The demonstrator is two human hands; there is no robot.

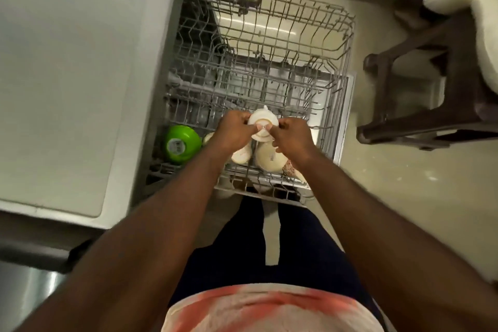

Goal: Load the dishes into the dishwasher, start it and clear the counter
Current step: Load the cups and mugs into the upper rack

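**kitchen_lurker:** What's on your feed right now? Where's the cup?

**me:** Head cam is looking straight down. I've got the small white cup [262, 123] flipped upside down with its foot ring facing me, over the near half of the pulled-out dishwasher rack [237, 89]. My left hand [233, 132] pinches its left side and my right hand [289, 137] pinches the right, fingers curled in on it. I can't tell if it's touching the wires or just above them, since my hands block that bit.

**kitchen_lurker:** Anything else loaded?

**me:** Yep. A green bowl [182, 144] sits upside down in the near left corner of the rack, sticker on its base, just beside the table [67, 62]. A cream bowl [270, 158], also inverted with a sticker, is right under my right hand. Another cream piece [241, 155] pokes out below my left wrist. There's something with a floral pattern [289, 167] at the near right corner, too blurry to name. Off to the right a dark wooden stool [431, 89] with a white cushion [479, 21] stands on the floor [390, 183], apart from the rack.
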